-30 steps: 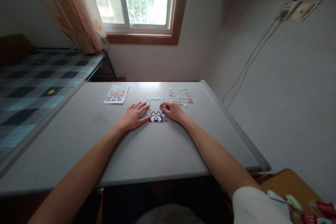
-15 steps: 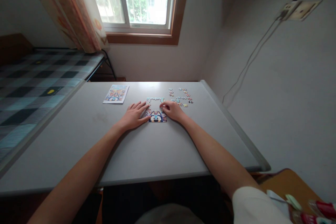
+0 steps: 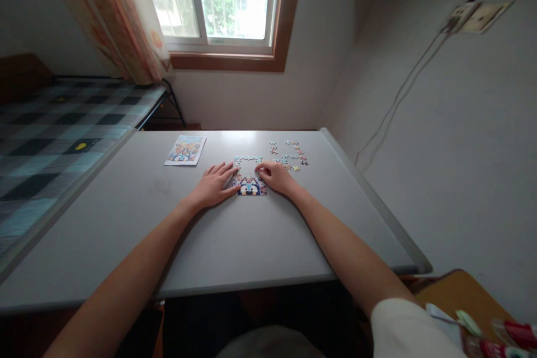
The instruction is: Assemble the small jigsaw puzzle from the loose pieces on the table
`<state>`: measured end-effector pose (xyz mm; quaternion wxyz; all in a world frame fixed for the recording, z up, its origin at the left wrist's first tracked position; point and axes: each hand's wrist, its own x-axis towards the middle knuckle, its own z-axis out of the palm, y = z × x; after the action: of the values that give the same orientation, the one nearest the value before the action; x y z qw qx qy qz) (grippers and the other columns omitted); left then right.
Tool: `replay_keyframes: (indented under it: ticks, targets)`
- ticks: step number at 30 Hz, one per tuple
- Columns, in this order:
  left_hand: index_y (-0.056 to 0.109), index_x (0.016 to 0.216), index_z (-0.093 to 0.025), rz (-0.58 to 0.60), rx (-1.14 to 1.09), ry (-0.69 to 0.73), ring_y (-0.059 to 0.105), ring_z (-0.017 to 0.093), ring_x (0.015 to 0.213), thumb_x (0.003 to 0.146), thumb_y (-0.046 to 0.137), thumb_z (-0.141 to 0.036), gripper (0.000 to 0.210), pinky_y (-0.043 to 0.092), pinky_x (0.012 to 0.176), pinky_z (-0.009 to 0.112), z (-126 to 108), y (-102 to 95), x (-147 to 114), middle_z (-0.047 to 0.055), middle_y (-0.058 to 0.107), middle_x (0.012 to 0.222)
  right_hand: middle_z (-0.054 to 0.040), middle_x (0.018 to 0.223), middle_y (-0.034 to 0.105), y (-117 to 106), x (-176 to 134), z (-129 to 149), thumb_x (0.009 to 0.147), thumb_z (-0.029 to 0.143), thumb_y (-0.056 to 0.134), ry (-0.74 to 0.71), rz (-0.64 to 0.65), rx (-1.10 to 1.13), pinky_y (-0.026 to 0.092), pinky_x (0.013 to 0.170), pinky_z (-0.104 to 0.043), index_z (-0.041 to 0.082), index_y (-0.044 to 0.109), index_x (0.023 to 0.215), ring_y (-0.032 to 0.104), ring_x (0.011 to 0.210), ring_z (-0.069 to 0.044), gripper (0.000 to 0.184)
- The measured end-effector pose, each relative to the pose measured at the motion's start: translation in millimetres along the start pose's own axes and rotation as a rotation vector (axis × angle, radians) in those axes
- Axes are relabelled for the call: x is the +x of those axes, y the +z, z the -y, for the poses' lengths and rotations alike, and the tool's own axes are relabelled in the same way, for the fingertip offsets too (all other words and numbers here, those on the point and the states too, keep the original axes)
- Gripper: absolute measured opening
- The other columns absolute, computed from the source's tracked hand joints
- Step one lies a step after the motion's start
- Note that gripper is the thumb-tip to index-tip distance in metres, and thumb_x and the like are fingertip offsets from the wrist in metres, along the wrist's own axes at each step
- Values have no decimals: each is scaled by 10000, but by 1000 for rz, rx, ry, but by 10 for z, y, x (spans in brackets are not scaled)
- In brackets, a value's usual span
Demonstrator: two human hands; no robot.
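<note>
puzzle (image 3: 250,185) partly covered at both sides by left hand (image 3: 215,185) and right hand (image 3: 275,175) | anything pinched in right hand: cannot be told | loose pieces (image 3: 296,168): too small to be read | window (image 3: 237,11), bed (image 3: 62,118): cut off

At the centre of the frame we rest our left hand (image 3: 216,183), spread flat, on the left edge of a part-built puzzle (image 3: 250,188), and curl our right hand (image 3: 274,175) at its right edge; whether it pinches anything, we cannot tell. Loose pieces (image 3: 296,168) lie right of centre. Left of centre we see a printed sheet (image 3: 185,151) on the pale table (image 3: 251,240). A window (image 3: 232,5) stands at upper middle, a checked bed (image 3: 62,123) at far left.
</note>
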<state>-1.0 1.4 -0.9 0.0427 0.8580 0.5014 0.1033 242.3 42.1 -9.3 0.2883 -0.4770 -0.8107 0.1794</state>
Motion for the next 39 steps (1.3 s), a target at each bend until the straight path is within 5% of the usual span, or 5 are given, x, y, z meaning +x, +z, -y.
replay_keyframes:
  ticks: [39]
  targets:
    - [422, 1452, -239, -1, -1, 0, 254, 270, 1439, 945, 404, -571, 606, 181, 1166, 451, 17, 16, 5, 56, 340, 1550, -28, 831, 703, 2, 5, -2, 805, 136, 535, 5, 8, -9, 415, 700, -236, 202, 735, 917, 574, 707, -140, 238]
